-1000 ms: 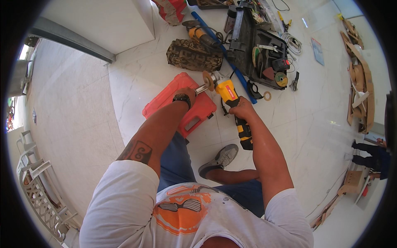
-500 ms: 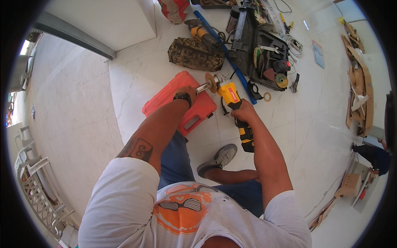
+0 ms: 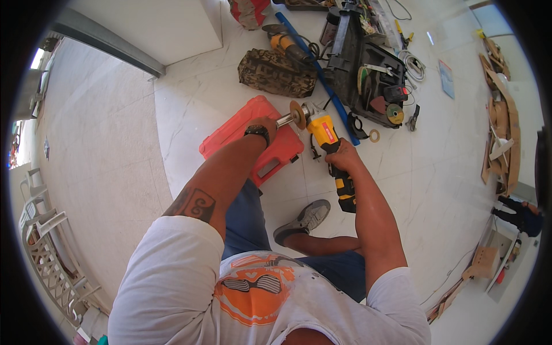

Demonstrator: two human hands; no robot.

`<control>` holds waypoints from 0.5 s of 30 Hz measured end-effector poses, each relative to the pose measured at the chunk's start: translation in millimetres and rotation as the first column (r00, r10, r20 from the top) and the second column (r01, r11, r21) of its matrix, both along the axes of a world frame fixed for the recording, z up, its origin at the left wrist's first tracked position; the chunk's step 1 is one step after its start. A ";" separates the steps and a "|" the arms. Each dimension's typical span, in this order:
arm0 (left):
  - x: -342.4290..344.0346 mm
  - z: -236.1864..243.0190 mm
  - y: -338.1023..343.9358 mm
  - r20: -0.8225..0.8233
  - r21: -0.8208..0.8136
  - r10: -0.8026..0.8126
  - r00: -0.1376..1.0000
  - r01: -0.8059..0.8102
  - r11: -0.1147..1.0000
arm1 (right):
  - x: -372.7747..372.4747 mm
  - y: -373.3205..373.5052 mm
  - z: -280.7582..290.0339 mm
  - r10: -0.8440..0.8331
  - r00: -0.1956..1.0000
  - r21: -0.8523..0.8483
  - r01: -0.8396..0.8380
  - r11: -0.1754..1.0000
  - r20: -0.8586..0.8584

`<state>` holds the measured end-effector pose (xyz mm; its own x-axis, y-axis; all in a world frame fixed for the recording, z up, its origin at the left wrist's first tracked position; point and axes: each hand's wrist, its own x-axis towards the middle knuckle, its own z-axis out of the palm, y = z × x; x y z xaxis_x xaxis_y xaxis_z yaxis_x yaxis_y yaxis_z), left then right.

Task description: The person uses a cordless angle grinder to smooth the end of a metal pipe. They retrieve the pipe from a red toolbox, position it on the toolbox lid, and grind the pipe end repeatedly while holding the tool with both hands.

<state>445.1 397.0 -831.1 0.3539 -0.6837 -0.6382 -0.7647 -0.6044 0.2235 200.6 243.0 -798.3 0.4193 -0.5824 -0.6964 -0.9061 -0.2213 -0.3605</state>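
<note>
My right hand is closed round the body of a yellow and black cordless angle grinder. A thin brown disc is fitted at the grinder's head. My left hand is closed on a shiny metal tube, whose far end meets or nearly meets the disc; I cannot tell which. Below my left hand lies a red plastic tool case, flat on the floor and partly hidden by my forearm.
A camouflage bag, a corded yellow power tool and a long blue pipe lie beyond. An open black toolbox holds discs and tools. Cardboard lies right; plastic chairs stand left. Another person is far right.
The view has shifted slightly, so the scene sits a little to the right. My grip on the grinder and metal tube looks the same. The far person has moved a little.
</note>
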 end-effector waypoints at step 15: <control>-2.3 -4.3 -0.4 0.013 -0.011 0.014 1.000 -0.014 1.000 | 0.9 -2.1 -12.0 0.012 0.999 -0.059 -0.009 0.998 0.041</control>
<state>442.8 396.5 -835.4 0.3717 -0.6853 -0.6262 -0.7593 -0.6126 0.2197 201.5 241.0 -810.2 0.4531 -0.6171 -0.6433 -0.8884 -0.2524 -0.3835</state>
